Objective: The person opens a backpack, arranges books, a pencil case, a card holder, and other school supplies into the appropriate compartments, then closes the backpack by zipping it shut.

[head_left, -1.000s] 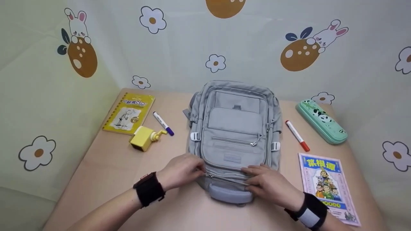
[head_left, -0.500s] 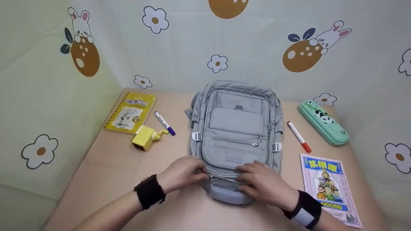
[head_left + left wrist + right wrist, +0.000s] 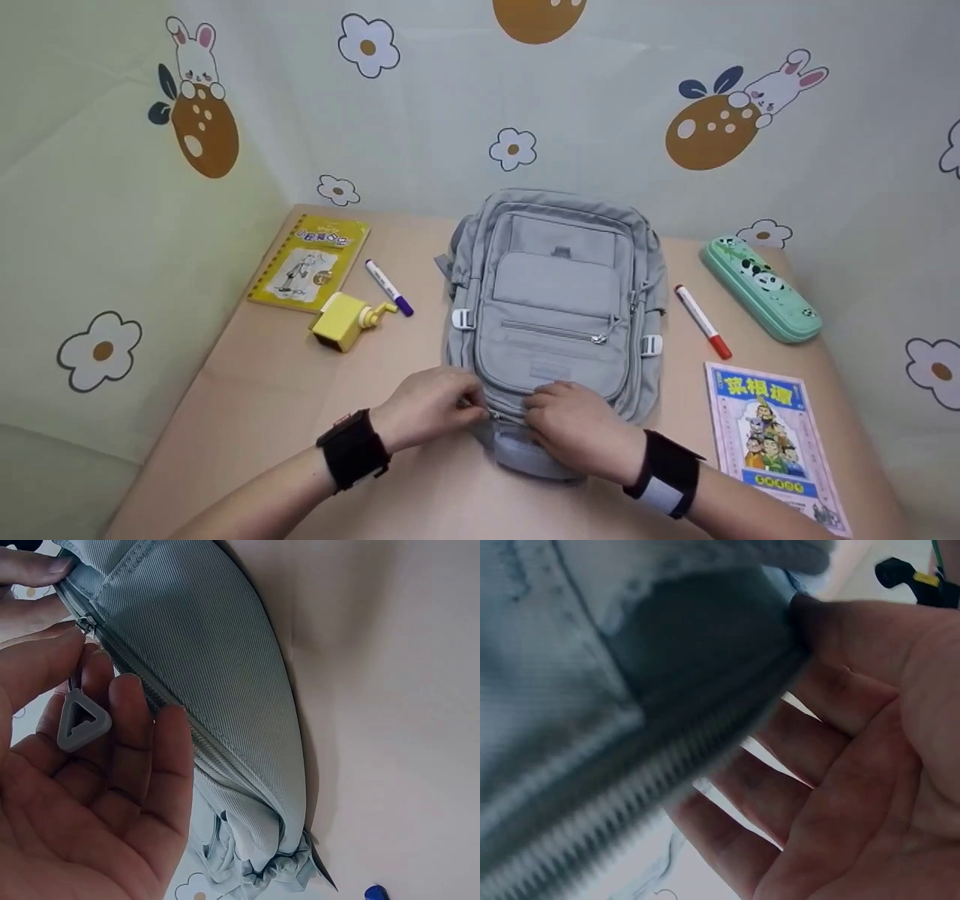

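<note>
A grey backpack (image 3: pixel 555 277) lies flat on the table, its handle end toward me. At its near left corner my left hand (image 3: pixel 433 409) pinches a zipper slider between thumb and forefinger. The triangular zipper pull (image 3: pixel 84 720) hangs over the curled fingers in the left wrist view. Just right of it, my right hand (image 3: pixel 585 431) grips the bag's near edge. In the right wrist view its thumb lies on the fabric beside the zipper teeth (image 3: pixel 622 799), with the fingers behind. The grey top handle (image 3: pixel 525 456) is partly hidden under the right hand.
On the left are a yellow notebook (image 3: pixel 311 262), a purple-capped marker (image 3: pixel 388 286) and a yellow sharpener-like box with a crank (image 3: pixel 343 322). To the right lie a red-capped marker (image 3: pixel 702 321), a green panda pencil case (image 3: pixel 761 289) and a pink-bordered book (image 3: pixel 776 442).
My right hand has slid left along the bag's near edge, closer to the left hand. The left hand stays at the near left corner with the zipper slider.
</note>
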`<move>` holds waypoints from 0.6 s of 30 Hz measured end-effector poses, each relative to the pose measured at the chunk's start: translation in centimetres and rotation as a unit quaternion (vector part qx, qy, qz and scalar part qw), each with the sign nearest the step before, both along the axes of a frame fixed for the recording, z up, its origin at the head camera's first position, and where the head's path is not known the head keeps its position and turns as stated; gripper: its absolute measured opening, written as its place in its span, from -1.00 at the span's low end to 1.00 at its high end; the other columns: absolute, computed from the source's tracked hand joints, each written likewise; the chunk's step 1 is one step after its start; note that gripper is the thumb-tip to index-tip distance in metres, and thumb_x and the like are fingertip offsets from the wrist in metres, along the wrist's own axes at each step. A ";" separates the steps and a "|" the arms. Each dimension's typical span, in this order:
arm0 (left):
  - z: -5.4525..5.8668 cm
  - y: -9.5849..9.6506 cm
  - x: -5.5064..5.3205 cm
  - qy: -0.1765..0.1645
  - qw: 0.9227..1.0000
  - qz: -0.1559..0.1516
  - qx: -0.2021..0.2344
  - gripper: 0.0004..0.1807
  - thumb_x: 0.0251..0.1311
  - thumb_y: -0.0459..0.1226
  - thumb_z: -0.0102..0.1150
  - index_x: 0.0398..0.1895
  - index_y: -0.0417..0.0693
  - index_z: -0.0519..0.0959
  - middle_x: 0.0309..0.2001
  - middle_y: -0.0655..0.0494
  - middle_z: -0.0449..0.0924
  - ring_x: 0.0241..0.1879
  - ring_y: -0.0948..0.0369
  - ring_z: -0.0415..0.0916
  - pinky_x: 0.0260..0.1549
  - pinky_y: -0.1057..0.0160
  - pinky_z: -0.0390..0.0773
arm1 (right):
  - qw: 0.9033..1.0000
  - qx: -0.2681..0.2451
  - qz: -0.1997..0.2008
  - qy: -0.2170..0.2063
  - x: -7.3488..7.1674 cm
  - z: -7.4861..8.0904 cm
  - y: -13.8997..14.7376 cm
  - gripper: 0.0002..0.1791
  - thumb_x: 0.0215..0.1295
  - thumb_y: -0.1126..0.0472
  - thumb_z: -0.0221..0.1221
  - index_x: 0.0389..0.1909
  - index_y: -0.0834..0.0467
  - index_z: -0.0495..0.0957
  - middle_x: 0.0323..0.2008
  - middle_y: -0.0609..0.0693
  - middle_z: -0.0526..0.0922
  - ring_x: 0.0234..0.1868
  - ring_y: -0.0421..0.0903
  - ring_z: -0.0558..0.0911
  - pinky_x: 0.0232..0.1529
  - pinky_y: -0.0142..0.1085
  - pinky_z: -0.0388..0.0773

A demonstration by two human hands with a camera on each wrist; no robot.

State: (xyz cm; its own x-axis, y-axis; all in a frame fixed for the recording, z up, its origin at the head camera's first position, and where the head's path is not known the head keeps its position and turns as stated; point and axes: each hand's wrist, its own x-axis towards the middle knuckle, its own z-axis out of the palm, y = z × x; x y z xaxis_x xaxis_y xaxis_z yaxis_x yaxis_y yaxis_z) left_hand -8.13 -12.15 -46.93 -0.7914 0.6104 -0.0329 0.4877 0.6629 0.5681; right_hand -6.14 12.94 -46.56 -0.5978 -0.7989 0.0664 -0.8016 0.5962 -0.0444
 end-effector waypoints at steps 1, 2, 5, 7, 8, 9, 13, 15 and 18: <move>0.0 0.0 0.0 0.001 1.000 -0.001 0.000 -0.92 0.22 -0.18 0.41 -0.37 0.13 0.68 -0.37 0.38 0.57 -0.35 0.36 0.49 -0.33 0.30 0.51 | 1.000 -0.003 0.003 0.005 0.0 -0.1 0.0 -0.86 0.33 0.10 0.32 -0.34 0.08 0.72 -0.15 -0.04 0.74 -0.04 -0.01 0.67 0.00 -0.13 0.59; 0.0 0.0 0.0 0.002 1.000 -0.001 -0.001 -0.92 0.22 -0.18 0.41 -0.38 0.14 0.67 -0.37 0.39 0.56 -0.36 0.37 0.48 -0.34 0.30 0.50 | 1.000 -0.010 0.005 0.008 0.0 -0.2 0.0 -0.87 0.31 0.11 0.33 -0.36 0.08 0.72 -0.18 -0.05 0.74 -0.07 -0.02 0.67 -0.04 -0.14 0.59; -0.1 -0.2 0.1 0.008 1.000 -0.004 0.000 -0.90 0.21 -0.19 0.42 -0.40 0.14 0.66 -0.40 0.40 0.55 -0.38 0.38 0.46 -0.37 0.31 0.48 | 0.999 -0.028 0.016 0.013 0.0 -0.5 0.2 -0.88 0.28 0.12 0.35 -0.41 0.05 0.72 -0.26 -0.10 0.72 -0.15 -0.06 0.66 -0.13 -0.16 0.60; -0.1 -0.4 0.1 0.015 1.000 -0.006 -0.005 -0.88 0.21 -0.19 0.42 -0.41 0.14 0.64 -0.40 0.40 0.54 -0.39 0.37 0.45 -0.39 0.31 0.47 | 0.999 -0.041 0.024 0.013 -0.1 -0.6 0.2 -0.89 0.26 0.14 0.36 -0.44 0.04 0.73 -0.29 -0.12 0.71 -0.19 -0.07 0.65 -0.19 -0.18 0.60; -0.1 -0.6 0.0 0.015 1.000 -0.005 -0.008 -0.88 0.21 -0.19 0.42 -0.41 0.14 0.64 -0.41 0.39 0.54 -0.40 0.37 0.44 -0.40 0.30 0.47 | 0.999 -0.045 0.027 0.012 -0.1 -0.7 0.2 -0.90 0.26 0.14 0.36 -0.44 0.03 0.73 -0.30 -0.12 0.71 -0.19 -0.08 0.64 -0.21 -0.18 0.59; -0.1 -0.8 -0.1 0.016 1.000 -0.004 -0.012 -0.88 0.21 -0.19 0.42 -0.41 0.14 0.64 -0.41 0.39 0.54 -0.40 0.36 0.45 -0.40 0.30 0.47 | 0.998 -0.048 0.029 0.011 -0.1 -0.7 0.3 -0.91 0.25 0.14 0.36 -0.43 0.03 0.74 -0.29 -0.12 0.71 -0.19 -0.08 0.64 -0.23 -0.18 0.59; -0.3 -2.1 -0.7 0.018 0.999 0.017 -0.030 -0.89 0.22 -0.21 0.42 -0.40 0.13 0.64 -0.41 0.36 0.56 -0.39 0.33 0.46 -0.37 0.25 0.49 | 0.998 -0.057 0.035 0.004 -0.1 -0.9 0.5 -0.92 0.26 0.16 0.35 -0.42 0.02 0.75 -0.29 -0.12 0.71 -0.20 -0.09 0.64 -0.26 -0.19 0.59; -0.4 -2.9 -1.1 0.016 0.999 0.032 -0.036 -0.90 0.22 -0.23 0.42 -0.39 0.12 0.66 -0.40 0.34 0.58 -0.37 0.31 0.48 -0.34 0.22 0.52 | 0.997 -0.062 0.038 0.004 -0.1 -1.0 0.5 -0.92 0.26 0.17 0.35 -0.42 0.03 0.75 -0.30 -0.13 0.71 -0.22 -0.10 0.63 -0.26 -0.19 0.59; -0.6 -4.0 -1.8 0.007 0.997 0.062 -0.041 -0.91 0.21 -0.25 0.43 -0.37 0.11 0.67 -0.40 0.32 0.61 -0.36 0.28 0.52 -0.29 0.17 0.55 | 0.997 -0.068 0.043 0.007 -0.1 -1.0 0.5 -0.91 0.25 0.19 0.34 -0.45 0.03 0.74 -0.33 -0.13 0.69 -0.24 -0.10 0.62 -0.28 -0.20 0.59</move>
